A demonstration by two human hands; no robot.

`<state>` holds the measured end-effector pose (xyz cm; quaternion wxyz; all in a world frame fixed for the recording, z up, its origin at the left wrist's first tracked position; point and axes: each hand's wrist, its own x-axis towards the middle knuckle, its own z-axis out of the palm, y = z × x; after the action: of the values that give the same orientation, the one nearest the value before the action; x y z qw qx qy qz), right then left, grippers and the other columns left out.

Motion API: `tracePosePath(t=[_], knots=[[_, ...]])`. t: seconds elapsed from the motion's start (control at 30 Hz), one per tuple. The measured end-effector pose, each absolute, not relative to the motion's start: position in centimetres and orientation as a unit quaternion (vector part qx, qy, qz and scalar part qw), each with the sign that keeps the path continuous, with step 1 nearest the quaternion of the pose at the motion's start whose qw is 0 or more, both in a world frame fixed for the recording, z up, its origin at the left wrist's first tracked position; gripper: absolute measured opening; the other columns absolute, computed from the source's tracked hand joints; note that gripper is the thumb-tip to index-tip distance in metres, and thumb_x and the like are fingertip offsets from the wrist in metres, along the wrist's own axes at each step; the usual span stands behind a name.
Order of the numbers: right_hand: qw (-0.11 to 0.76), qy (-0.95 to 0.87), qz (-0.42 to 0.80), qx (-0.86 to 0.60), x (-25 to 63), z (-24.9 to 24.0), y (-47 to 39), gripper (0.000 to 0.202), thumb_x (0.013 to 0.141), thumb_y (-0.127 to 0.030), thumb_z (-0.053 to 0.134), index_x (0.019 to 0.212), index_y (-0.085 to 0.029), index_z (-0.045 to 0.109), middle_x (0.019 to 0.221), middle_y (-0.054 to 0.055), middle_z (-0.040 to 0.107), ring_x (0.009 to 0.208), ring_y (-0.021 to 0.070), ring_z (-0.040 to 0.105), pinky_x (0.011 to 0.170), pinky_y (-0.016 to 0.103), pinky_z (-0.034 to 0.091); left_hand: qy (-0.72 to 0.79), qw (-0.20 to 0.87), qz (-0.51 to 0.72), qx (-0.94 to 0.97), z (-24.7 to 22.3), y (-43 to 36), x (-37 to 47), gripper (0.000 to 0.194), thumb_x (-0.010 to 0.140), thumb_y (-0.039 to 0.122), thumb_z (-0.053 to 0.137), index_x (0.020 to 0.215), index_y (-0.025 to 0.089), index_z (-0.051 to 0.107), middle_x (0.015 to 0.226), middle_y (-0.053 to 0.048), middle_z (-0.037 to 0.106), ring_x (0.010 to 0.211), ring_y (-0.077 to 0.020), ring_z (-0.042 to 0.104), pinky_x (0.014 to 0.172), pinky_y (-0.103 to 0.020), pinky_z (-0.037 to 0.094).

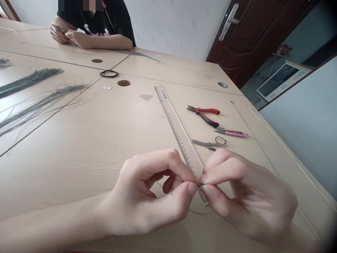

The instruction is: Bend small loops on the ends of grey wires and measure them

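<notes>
My left hand (155,189) and my right hand (242,193) meet fingertip to fingertip over the near end of a clear ruler (175,130). Each pinches thumb against forefinger on a tiny dark piece (199,185) between them, mostly hidden by the fingertips. A thin dark thread (196,212) hangs below my left hand. Beyond my right hand lie small silver scissors (205,143), pink-handled snips (233,133) and red-and-black pliers (206,114) with their handles apart.
Bundles of grey-green threads (39,102) lie at the left. A black band (108,73), a small label (106,88) and a table hole (123,83) are further back. Long strands run along the right edge. Across the table a person (105,24) rests both arms.
</notes>
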<state>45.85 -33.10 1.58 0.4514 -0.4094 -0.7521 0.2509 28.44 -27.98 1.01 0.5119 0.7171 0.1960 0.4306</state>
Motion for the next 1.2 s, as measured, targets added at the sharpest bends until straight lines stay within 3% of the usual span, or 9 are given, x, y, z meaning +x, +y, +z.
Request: tracePosePath(t=[1.2], knots=[[0.446,-0.755,0.249,-0.410,46.00,1.67,-33.10,0.015,0.079,-0.004,0.060,0.083,-0.019,0.056,0.071,-0.002,0.055,0.062,0.0094,0.053,0.052,0.025,0.044,0.197,0.514,0.428,0.717,0.59,-27.82,28.50,0.013,0.074,0.005,0.056,0.066,0.015,0.056,0.053,0.001,0.053,0.047,-0.0092,0.049,0.043,-0.021,0.039]])
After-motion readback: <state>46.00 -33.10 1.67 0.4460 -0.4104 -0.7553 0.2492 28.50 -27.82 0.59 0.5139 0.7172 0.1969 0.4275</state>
